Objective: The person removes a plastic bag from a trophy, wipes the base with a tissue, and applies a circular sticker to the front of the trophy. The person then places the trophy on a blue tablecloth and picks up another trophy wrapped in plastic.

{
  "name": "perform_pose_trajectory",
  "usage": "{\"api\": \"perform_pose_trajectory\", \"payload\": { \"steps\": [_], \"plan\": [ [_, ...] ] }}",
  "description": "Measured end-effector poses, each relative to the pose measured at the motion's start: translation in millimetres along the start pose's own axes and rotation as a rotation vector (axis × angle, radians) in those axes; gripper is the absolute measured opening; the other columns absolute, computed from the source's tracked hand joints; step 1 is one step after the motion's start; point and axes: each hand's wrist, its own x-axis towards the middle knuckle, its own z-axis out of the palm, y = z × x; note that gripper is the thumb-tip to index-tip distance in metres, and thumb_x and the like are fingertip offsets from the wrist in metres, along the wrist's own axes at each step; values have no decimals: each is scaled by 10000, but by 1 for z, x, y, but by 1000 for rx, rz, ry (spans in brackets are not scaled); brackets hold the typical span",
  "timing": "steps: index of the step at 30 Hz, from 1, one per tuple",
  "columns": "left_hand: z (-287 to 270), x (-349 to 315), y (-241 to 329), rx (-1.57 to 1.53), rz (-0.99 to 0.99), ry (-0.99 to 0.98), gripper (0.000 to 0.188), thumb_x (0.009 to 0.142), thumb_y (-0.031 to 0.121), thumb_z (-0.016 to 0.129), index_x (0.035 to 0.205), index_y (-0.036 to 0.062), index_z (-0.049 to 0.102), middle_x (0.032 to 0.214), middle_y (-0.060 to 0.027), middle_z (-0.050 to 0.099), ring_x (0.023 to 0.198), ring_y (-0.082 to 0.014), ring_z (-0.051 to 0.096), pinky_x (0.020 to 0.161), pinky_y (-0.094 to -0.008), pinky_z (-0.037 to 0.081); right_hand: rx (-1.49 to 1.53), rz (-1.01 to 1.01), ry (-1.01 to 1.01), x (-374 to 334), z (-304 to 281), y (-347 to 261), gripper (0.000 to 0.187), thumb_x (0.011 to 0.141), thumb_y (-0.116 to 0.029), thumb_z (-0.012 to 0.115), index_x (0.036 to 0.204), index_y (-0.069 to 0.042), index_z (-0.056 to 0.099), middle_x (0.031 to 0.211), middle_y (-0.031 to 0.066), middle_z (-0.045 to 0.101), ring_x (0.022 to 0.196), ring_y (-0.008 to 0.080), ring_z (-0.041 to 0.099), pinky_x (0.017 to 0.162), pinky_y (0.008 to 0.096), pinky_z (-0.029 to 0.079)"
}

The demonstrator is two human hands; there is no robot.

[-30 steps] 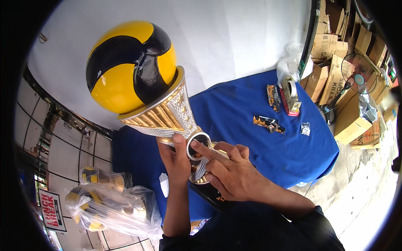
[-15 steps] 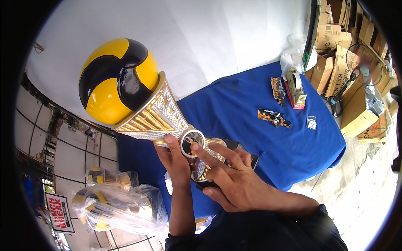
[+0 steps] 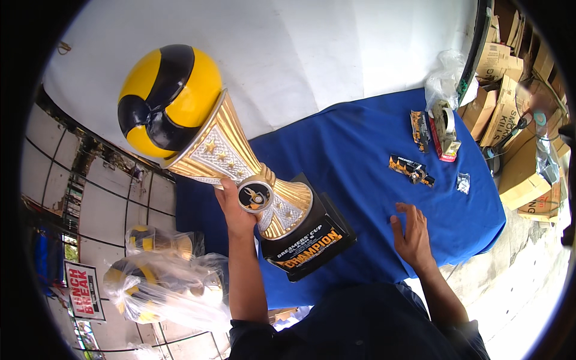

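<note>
A gold and silver trophy (image 3: 223, 147) leans to the left, topped by a yellow and black volleyball (image 3: 171, 99). Its stem carries a round medallion (image 3: 255, 197) with a figure on black. The black base (image 3: 312, 243), with a printed front, is over the blue-covered table; whether it rests there I cannot tell. My left hand (image 3: 237, 207) grips the stem beside the medallion, its thumb along the near side. To the right of the base, my right hand (image 3: 412, 235) is apart from the trophy, holding nothing, fingers loosely spread over the cloth.
Printed black and orange strips (image 3: 414, 169) and a small clear packet (image 3: 462, 183) lie on the blue cloth (image 3: 354, 135). A tape dispenser (image 3: 445, 129) sits at the far right corner near crumpled plastic (image 3: 445, 78). Bagged trophies (image 3: 162, 288) stand left; cardboard boxes (image 3: 528, 180) pile up right.
My right hand has left the medallion and moved right, over the cloth. The trophy has turned, so its medallion and printed base now show more fully. My left hand keeps its hold.
</note>
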Motion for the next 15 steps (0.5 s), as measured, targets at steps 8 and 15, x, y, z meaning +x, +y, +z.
{"api": "perform_pose_trajectory", "payload": {
  "steps": [8, 15],
  "plan": [
    [-29, 53, -28, -92, 40, -131, 695, 1010, 95, 795, 1626, -29, 499, 1394, -201, 725, 1196, -283, 785, 1057, -427, 660, -378, 109, -199, -66, 59, 77, 599, 1080, -273, 731, 1584, 6, 564, 1802, 286, 410, 1690, 468, 366, 1364, 606, 296],
    [-74, 123, -42, 43, -43, -100, 747, 897, -71, 878, 1572, -10, 562, 1415, -125, 737, 1217, -229, 767, 1068, -388, 641, -394, 69, -184, -75, 63, 79, 630, 1076, -285, 694, 1630, -14, 567, 1856, 258, 354, 1740, 463, 286, 1409, 613, 212]
  ]
}}
